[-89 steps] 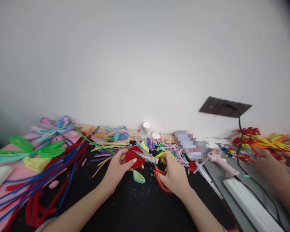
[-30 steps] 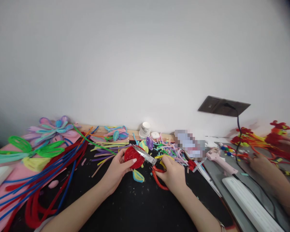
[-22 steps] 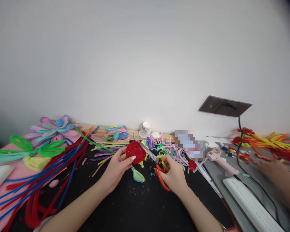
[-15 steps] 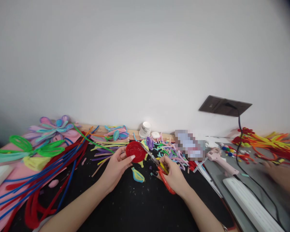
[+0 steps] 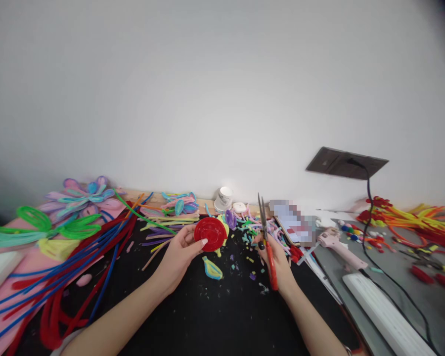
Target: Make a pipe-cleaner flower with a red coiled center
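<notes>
While the left hand [image 5: 182, 252] pinches a round red chenille-stem disc [image 5: 209, 234] between thumb and fingers, the right hand [image 5: 276, 264] grips a pair of red-handled scissors [image 5: 266, 237] above a black work mat [image 5: 207, 316]. The scissors' blades point up and away from the wearer, slightly parted at the tips and well apart from the disc, which is held near the middle of the mat, its flat face showing. Just below the disc lies a yellow-and-blue chenille leaf [image 5: 212, 268] – small clippings [image 5: 252, 276] are scattered to its right.

Behind the hands, a white paper cup [image 5: 224, 199] stands near the wall, its dark printing too small to read. Beside it sits a small white case [image 5: 239, 207]. A smartphone [image 5: 289, 222] lies farther right, its screen pixelated and unreadable, near white papers [image 5: 323, 279] whose print cannot be made out.

On the gray surface [image 5: 359, 259] at right, a pink glue gun [image 5: 335, 245] lies near a white power strip [image 5: 385, 314], while a black cord [image 5: 369, 198] hangs from a dark wall socket plate [image 5: 337, 162]. At left – beside long blue chenille stems [image 5: 85, 249] – rests a green chenille bloom [image 5: 79, 227].
</notes>
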{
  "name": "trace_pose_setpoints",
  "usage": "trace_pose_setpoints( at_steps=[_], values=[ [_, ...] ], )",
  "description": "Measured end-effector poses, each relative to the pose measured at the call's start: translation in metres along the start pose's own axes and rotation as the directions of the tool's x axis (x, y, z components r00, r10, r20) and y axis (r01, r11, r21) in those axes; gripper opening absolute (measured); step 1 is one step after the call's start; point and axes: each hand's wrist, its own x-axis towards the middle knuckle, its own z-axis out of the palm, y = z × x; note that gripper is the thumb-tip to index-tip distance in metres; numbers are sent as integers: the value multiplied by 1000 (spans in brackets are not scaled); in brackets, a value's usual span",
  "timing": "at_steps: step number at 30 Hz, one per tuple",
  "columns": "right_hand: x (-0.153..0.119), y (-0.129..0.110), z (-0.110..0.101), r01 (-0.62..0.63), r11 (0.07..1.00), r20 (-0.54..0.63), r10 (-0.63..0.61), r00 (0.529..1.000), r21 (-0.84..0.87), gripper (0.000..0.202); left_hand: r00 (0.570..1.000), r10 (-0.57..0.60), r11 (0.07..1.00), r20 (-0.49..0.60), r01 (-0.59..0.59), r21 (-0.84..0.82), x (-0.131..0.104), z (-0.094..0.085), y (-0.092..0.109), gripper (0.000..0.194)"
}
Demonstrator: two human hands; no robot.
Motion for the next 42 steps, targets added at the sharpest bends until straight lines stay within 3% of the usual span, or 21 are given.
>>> trace_pose_setpoints(
  at_steps=[2, 7, 10, 17, 24, 28, 31, 33, 35, 37, 39, 42],
  values=[
    [0, -2, -3, -30, 999, -14, 30, 999, 24, 9, 1000, 6, 1000, -14, -5, 21, 0, 0, 1, 30],
    [-1, -7, -3, -16, 986, -38, 10, 999, -168, 14, 1000, -15, 1000, -9, 15, 25, -2, 0, 1, 31],
    [-2, -7, -1, -10, 984, -37, 4, 999, -179, 16, 1000, -22, 999, -8, 23, 37, -2, 0, 1, 30],
    [3, 6, -5, -168, 960, -170, 131, 977, -225, 13, 1000, -3, 999, -31, 5, 54, -1, -2, 0, 30],
    [8, 20, -10, -225, 928, -184, 175, 967, -296, 17, 1000, 8, 998, -9, -8, 62, 0, -3, -2, 32],
    [8, 19, -11, -294, 948, -226, 263, 938, -121, 21, 999, 21, 998, -40, -19, 59, 2, -6, -4, 33],
    [9, 21, -13, -316, 931, -258, 356, 898, 182, 30, 989, 72, 996, -131, -65, 56, 5, -9, -5, 35],
    [10, 21, -15, -265, 874, -263, 390, 883, 407, 32, 977, 107, 993, -186, -97, 63, 6, -11, -6, 37],
    [11, 18, -16, -217, 764, -188, 403, 896, 608, 37, 974, 116, 992, -196, -104, 71, 7, -11, -6, 37],
    [11, 12, -16, -226, 641, -35, 367, 929, 734, 47, 978, 108, 993, -181, -96, 71, 6, -11, -7, 36],
    [10, 6, -16, -290, 561, 135, 302, 944, 775, 55, 981, 96, 994, -167, -86, 62, 6, -10, -7, 37],
    [8, 1, -14, -386, 507, 316, 223, 922, 771, 58, 986, 82, 996, -146, -75, 54, 5, -9, -6, 39]
  ],
)
